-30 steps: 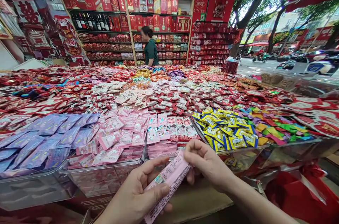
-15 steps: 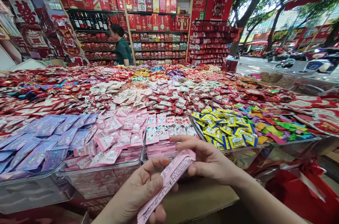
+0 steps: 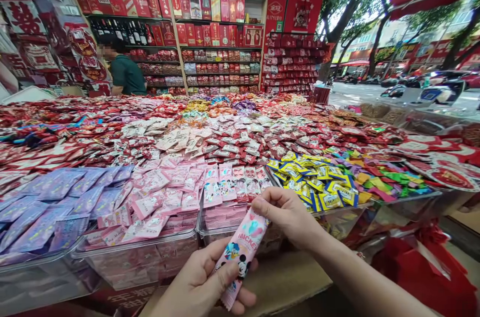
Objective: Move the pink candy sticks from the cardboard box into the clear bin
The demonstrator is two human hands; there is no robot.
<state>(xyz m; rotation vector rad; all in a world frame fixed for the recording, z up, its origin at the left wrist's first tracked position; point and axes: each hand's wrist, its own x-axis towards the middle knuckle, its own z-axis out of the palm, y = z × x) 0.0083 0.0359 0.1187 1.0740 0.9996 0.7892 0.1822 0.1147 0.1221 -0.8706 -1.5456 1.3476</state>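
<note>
A long pink packet (image 3: 249, 238) with cartoon characters and the word Mickey faces up, slanting from lower left to upper right. My left hand (image 3: 215, 277) grips its lower part, thumb on top and fingers beneath. At the upper end, my right hand (image 3: 281, 212) pinches the packet's tip between thumb and fingers. Just behind the hands, similar pink packets (image 3: 219, 189) lie in a clear bin. Pink packets (image 3: 157, 197) fill the bin to the left, and yellow and blue packets (image 3: 324, 182) lie to the right.
Purple packets (image 3: 56, 207) fill the far left bin. Beneath my hands is a cardboard surface (image 3: 296, 279). A red bag (image 3: 423, 267) stands at the lower right. Beyond the heaped sweets, a person in green (image 3: 127, 74) is near the shelves.
The packet has been turned over from its printed text side to its cartoon side. My right hand has closed on its upper end. The person in green has moved left.
</note>
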